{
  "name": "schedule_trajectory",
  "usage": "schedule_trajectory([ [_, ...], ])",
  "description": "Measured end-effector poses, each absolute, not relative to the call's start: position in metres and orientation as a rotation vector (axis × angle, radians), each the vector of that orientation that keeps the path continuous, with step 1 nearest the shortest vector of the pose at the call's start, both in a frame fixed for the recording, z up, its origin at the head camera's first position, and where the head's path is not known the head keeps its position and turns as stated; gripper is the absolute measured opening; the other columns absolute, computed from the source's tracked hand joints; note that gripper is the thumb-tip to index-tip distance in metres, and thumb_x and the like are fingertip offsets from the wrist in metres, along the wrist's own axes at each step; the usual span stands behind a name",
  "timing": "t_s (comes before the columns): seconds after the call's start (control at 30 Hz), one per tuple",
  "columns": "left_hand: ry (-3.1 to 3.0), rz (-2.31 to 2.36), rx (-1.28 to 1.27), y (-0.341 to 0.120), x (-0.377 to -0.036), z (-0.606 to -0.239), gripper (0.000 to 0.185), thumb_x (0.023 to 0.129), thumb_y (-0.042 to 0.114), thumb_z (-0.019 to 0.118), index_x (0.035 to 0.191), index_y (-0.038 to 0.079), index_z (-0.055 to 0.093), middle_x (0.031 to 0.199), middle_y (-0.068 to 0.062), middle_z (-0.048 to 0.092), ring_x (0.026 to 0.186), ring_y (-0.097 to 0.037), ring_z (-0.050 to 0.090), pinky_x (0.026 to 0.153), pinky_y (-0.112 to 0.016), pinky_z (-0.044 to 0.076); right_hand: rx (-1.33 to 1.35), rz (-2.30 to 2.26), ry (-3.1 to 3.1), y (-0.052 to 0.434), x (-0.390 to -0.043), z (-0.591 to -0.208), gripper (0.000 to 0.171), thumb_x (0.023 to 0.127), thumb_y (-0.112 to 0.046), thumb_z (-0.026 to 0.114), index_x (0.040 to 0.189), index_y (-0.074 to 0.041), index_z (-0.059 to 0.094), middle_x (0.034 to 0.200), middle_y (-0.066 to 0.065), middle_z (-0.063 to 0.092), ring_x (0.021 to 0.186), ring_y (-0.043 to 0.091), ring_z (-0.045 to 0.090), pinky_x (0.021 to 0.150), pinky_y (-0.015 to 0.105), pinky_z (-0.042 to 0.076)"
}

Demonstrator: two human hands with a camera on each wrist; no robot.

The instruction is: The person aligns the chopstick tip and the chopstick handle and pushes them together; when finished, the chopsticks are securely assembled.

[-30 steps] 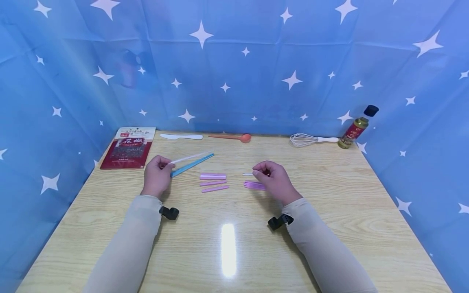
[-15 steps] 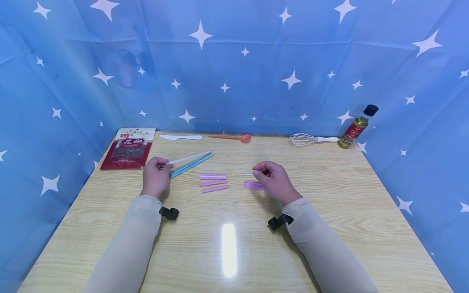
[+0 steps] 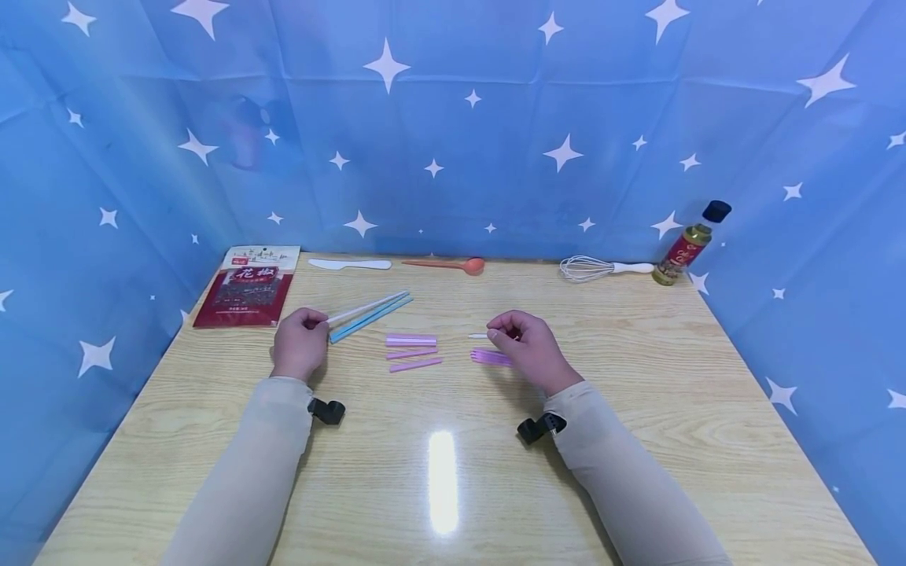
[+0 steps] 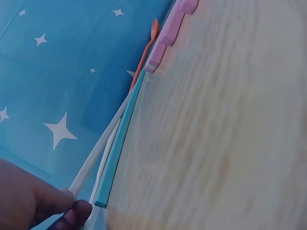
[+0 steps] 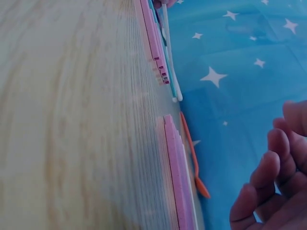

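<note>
Your left hand (image 3: 299, 346) pinches the white stick (image 3: 364, 308) by its end, apparently freeing its length alongside the blue sticks (image 3: 371, 319); right of these, your right hand's (image 3: 532, 350) fingers curl loosely, empty.

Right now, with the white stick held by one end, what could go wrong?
The left grip pinches the white stick near one end, so it may swivel or slip. Its far end is close to the blue sticks, so a dip might knock them askew. In the head view, the right grip partly hides the pink piece; lowering the grip might nudge that piece.
</note>
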State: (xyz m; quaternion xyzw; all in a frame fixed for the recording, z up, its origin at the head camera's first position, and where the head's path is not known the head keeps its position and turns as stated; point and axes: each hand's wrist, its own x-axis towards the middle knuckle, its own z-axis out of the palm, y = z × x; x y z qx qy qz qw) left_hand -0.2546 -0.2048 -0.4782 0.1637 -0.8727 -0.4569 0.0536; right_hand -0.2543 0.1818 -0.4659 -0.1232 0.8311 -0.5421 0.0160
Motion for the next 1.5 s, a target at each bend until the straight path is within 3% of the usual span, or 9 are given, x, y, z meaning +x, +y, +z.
schedule_trajectory([
  [0.53,-2.753,-1.329,0.517,-0.205,-0.253,-0.476,0.024,0.107,0.021,0.055,0.118,0.007,0.072,0.117,-0.016,0.070,0.105,-0.036,0.060,0.100,-0.061,0.025,-0.380,-1.668,2.593,0.182,-0.255,-0.465,0.024,0.103,-0.018,0.068,0.116,0.002,0.071,0.091,0.007,0.065,0.081,0.026,0.056,0.070,0.029,0.047],
  [0.9,-2.790,-1.318,0.504,-0.203,-0.252,-0.476,0.029,0.108,0.022,0.052,0.127,0.008,0.069,0.121,-0.016,0.068,0.110,-0.036,0.060,0.103,-0.062,0.024,-0.229,-1.368,2.655,0.192,-0.260,-0.468,0.017,0.104,-0.024,0.067,0.114,-0.012,0.073,0.086,0.007,0.060,0.074,0.024,0.051,0.067,0.034,0.045],
  [1.1,-2.866,-1.189,0.312,-0.192,-0.252,-0.474,0.028,0.107,0.025,0.057,0.128,0.012,0.068,0.119,-0.012,0.065,0.109,-0.034,0.059,0.101,-0.063,0.026,-0.126,-1.206,2.651,0.204,-0.264,-0.472,0.035,0.104,-0.029,0.066,0.137,-0.016,0.067,0.090,0.009,0.058,0.068,0.023,0.048,0.062,0.036,0.044],
  [1.23,-2.911,-1.159,0.070,-0.177,-0.250,-0.472,0.022,0.106,0.023,0.062,0.123,0.012,0.070,0.111,-0.010,0.066,0.101,-0.031,0.060,0.097,-0.058,0.032,-0.138,-1.144,2.630,0.209,-0.268,-0.473,0.046,0.105,-0.031,0.065,0.149,-0.019,0.060,0.099,0.012,0.058,0.075,0.024,0.048,0.065,0.037,0.042],
  [1.37,-2.962,-1.201,-0.162,-0.161,-0.246,-0.470,0.021,0.106,0.022,0.062,0.124,0.012,0.071,0.105,-0.007,0.064,0.089,-0.025,0.058,0.088,-0.045,0.040,-0.168,-1.097,2.605,0.213,-0.272,-0.473,0.047,0.104,-0.031,0.066,0.150,-0.020,0.060,0.113,0.013,0.062,0.086,0.025,0.051,0.072,0.037,0.042],
  [1.5,-3.038,-1.217,-0.258,-0.151,-0.241,-0.466,0.028,0.107,0.021,0.061,0.132,0.013,0.070,0.105,-0.007,0.064,0.088,-0.023,0.057,0.080,-0.039,0.045,-0.182,-1.069,2.593,0.215,-0.274,-0.472,0.044,0.104,-0.031,0.066,0.147,-0.020,0.064,0.112,0.013,0.063,0.087,0.026,0.051,0.074,0.038,0.042],
])
